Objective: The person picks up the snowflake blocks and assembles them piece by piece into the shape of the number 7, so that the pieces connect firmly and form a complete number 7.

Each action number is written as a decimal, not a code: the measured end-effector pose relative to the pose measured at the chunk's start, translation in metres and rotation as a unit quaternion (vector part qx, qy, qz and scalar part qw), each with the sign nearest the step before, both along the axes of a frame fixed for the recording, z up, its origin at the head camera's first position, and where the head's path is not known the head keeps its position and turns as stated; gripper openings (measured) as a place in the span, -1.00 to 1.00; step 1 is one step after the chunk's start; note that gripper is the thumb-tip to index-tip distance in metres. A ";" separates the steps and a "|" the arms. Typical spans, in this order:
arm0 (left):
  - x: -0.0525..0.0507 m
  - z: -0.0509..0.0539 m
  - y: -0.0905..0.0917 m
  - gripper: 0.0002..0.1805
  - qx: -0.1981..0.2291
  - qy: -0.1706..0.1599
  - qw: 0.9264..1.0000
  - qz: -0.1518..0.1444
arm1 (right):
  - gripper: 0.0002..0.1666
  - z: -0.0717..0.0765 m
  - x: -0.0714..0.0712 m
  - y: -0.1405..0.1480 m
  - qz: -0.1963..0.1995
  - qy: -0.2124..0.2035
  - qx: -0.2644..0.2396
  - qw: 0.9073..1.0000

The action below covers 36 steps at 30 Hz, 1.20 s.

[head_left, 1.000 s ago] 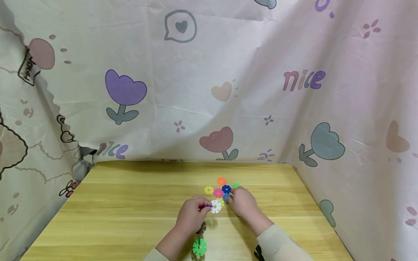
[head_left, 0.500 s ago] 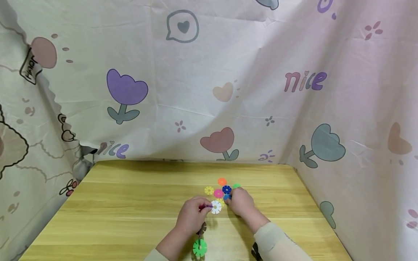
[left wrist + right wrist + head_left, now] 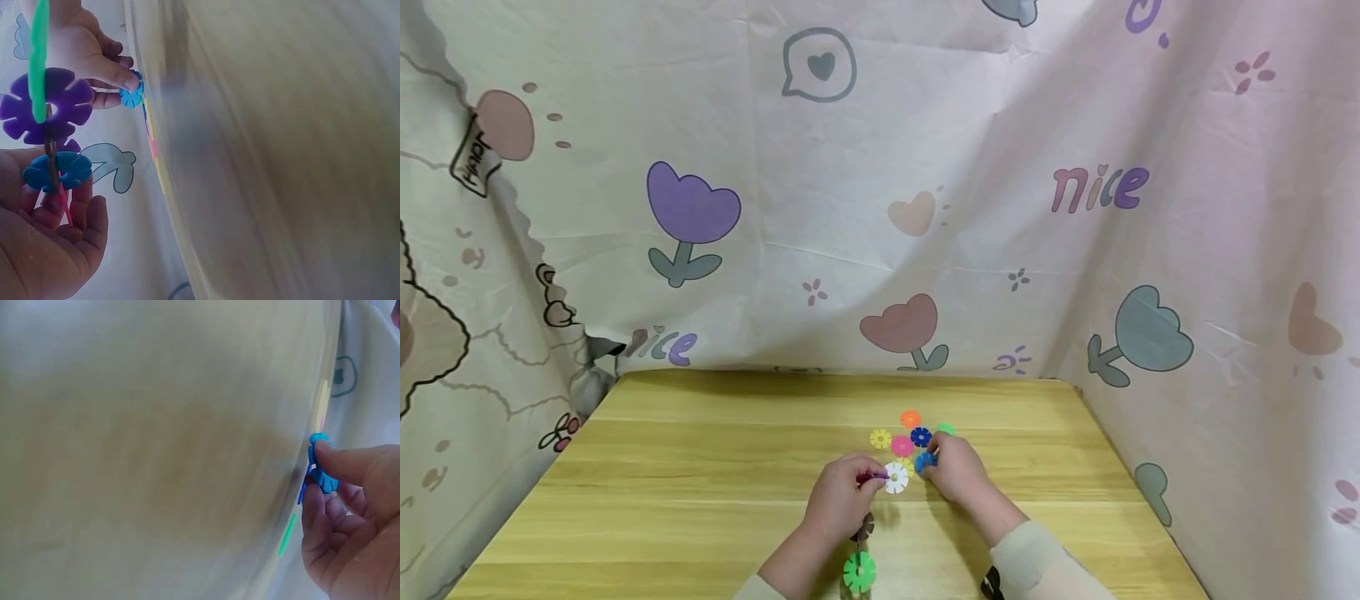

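My left hand (image 3: 842,496) pinches a chain of slotted flower-shaped discs above the table. A white disc (image 3: 896,478) sticks out past its fingertips; a brown disc (image 3: 865,527) and a green disc (image 3: 859,572) hang below. The left wrist view shows a purple disc (image 3: 74,109) and a blue disc (image 3: 37,174) in that chain, partly covered by my fingers. Between thumb and fingers, my right hand (image 3: 958,468) pinches a loose blue disc (image 3: 326,481), tilted up at the near side of the pile.
Loose discs lie on the wooden table (image 3: 700,475) beyond my hands: orange (image 3: 911,418), yellow (image 3: 880,438), pink (image 3: 902,447), dark blue (image 3: 921,437) and green (image 3: 946,429). Another yellow one is partly behind the white disc. A patterned cloth (image 3: 820,208) hangs around the table.
My right hand has drawn the blue disc slightly toward me, and more of the disc shows now. The left hand and its chain have stayed nearly still.
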<state>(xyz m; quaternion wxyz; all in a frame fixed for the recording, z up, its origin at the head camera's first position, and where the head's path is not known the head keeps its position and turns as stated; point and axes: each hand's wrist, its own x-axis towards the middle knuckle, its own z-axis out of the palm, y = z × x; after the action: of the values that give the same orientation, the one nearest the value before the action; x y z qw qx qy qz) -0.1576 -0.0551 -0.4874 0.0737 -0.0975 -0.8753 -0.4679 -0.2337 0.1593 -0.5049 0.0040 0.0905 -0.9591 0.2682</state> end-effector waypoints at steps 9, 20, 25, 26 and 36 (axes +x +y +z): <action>-0.002 -0.002 0.001 -0.87 0.007 -0.014 1.000 0.008 | -0.84 0.003 0.016 0.011 0.025 0.024 -0.093 0.995; -0.002 -0.002 0.001 -0.87 0.000 -0.015 1.000 -0.001 | -0.87 0.005 0.031 0.019 0.040 0.032 -0.200 0.979; -0.003 -0.002 0.001 -0.88 -0.006 -0.021 1.000 0.002 | -0.87 0.008 0.035 0.017 0.050 0.041 -0.236 0.970; -0.003 -0.002 0.001 -0.88 -0.008 -0.021 1.000 0.003 | -0.87 0.008 0.036 0.017 0.053 0.041 -0.241 0.968; -0.003 -0.001 0.001 -0.92 -0.002 -0.030 1.000 0.010 | -0.86 0.011 0.046 0.013 0.065 0.047 -0.282 0.956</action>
<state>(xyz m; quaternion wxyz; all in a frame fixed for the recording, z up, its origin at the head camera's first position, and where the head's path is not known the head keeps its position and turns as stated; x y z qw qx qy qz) -0.1602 -0.0544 -0.4888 0.0522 -0.0752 -0.8790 -0.4679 -0.1873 0.1722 -0.4935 0.0568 0.1604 -0.8350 0.5233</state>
